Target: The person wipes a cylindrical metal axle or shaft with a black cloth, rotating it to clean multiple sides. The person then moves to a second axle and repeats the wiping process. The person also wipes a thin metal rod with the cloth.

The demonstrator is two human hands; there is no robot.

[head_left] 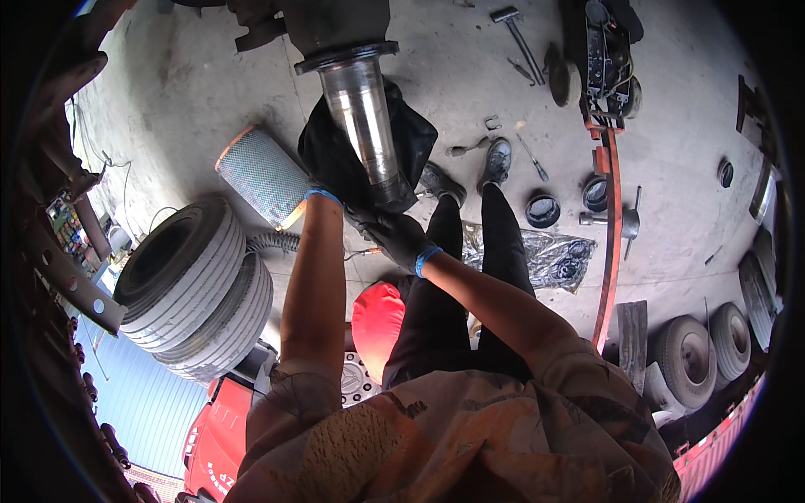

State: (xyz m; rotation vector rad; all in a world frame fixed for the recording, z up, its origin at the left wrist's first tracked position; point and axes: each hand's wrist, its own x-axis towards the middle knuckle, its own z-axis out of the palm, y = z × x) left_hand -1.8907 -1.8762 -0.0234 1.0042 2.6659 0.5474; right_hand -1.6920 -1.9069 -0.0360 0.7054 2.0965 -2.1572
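A shiny metal axle spindle point(359, 113) with a round dark flange points down toward me from the top. A loose black sheet, cloth or plastic point(411, 134), hangs below and around it, bunched at the spindle's threaded end. My left hand point(325, 186), in a black glove with a blue cuff, is against the sheet on the spindle's left; its fingers merge with the black material. My right hand point(396, 238), gloved the same way, is just under the spindle's end. Its fingers are closed together, pointing left; what they hold, if anything, is hidden.
Stacked truck tires point(189, 285) and a mesh cylindrical filter point(264, 176) lie left. A red round-topped object point(377, 323) stands by my legs. Right are a hammer point(520, 46), black rings point(543, 210), a plastic sheet point(537, 260), a long red-handled jack point(610, 218) and wheels point(683, 360).
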